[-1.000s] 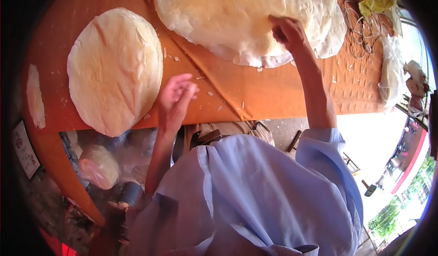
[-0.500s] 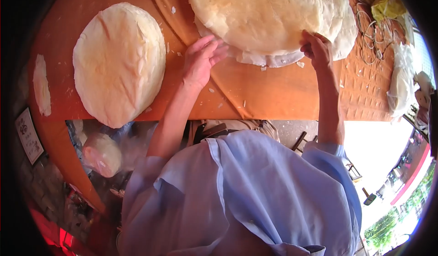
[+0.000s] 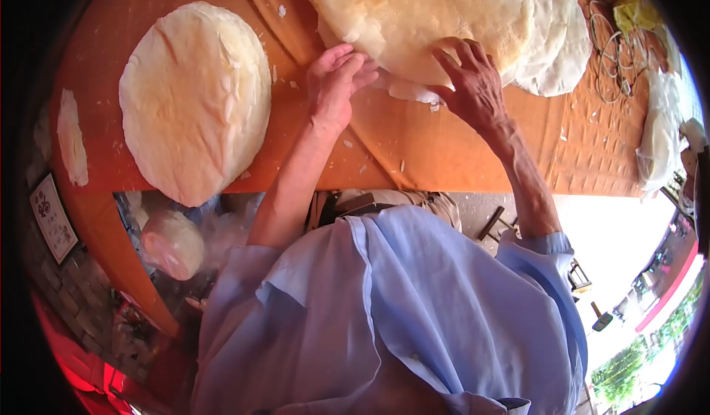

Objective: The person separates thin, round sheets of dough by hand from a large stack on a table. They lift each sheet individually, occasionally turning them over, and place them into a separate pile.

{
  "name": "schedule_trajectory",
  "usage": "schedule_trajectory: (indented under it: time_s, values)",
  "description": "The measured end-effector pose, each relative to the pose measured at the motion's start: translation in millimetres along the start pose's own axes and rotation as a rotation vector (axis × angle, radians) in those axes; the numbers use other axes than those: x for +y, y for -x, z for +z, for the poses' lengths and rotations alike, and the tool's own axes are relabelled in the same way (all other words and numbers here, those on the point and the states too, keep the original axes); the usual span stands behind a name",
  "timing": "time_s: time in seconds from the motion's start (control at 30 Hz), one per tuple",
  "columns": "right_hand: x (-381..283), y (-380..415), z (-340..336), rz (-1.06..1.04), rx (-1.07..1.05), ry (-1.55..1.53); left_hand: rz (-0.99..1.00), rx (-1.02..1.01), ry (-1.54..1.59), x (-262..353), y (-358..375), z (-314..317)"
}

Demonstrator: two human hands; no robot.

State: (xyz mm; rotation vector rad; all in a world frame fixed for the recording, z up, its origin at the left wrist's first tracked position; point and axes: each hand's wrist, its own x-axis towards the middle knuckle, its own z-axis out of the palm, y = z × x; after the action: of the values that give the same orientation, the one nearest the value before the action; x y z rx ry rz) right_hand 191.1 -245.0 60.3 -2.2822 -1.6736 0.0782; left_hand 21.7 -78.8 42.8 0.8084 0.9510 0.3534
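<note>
A stack of large, thin, pale round flatbreads [image 3: 436, 23] lies at the far side of the orange-covered table, its sheets fanned out toward the right. At the stack's near left edge is my left hand [image 3: 334, 86], fingers loosely stretched and apart; whether they touch the rim is hard to tell. My right hand [image 3: 473, 90] rests on the near edge of the top sheet with its fingers spread. Ragged lower sheets stick out between the two hands. A second, neater stack of round flatbreads [image 3: 194, 104] sits to the left, touched by neither hand.
The orange table cover [image 3: 436, 152] carries scattered flakes and a long torn strip [image 3: 72, 138] at far left. Coiled cord [image 3: 617, 64], a yellow bag [image 3: 637, 12] and a clear plastic bag [image 3: 660, 130] are at right. Below the table is a wrapped bundle [image 3: 174, 245].
My right hand has moved left along the stack and its fingers have spread from a pinch. The top sheet has shifted, exposing more lower sheets at right. My left hand moved slightly.
</note>
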Motion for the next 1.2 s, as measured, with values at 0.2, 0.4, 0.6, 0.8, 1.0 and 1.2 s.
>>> schedule_trajectory:
  time_s: [0.2, 0.4, 0.6, 0.8, 1.0, 1.2]
  values:
    - [21.3, -3.9, -10.4, -0.105, 0.001, -0.198, -0.039, -0.134, 0.233, 3.9, -10.5, -5.5]
    - [25.6, -13.2, -23.7, -0.085, 0.020, -0.293, -0.012, -0.112, 0.208, 14.9, -4.6, 0.3]
    - [24.1, -15.3, -13.1, -0.136, 0.162, -0.136, -0.015, -0.144, 0.300, 15.4, 0.7, 8.0]
    - [30.7, -16.6, 2.3, -0.235, 0.242, 0.055, -0.049, -0.070, 0.165, 9.2, 2.4, -2.6]
    - [19.2, -29.7, -32.5, -0.129, 0.391, 0.040, -0.160, -0.187, 0.256, 7.1, 14.7, 5.9]
    - [-9.6, -6.7, -22.3, -0.124, 0.208, -0.175, -0.079, -0.387, 0.500, -7.7, 6.7, 20.6]
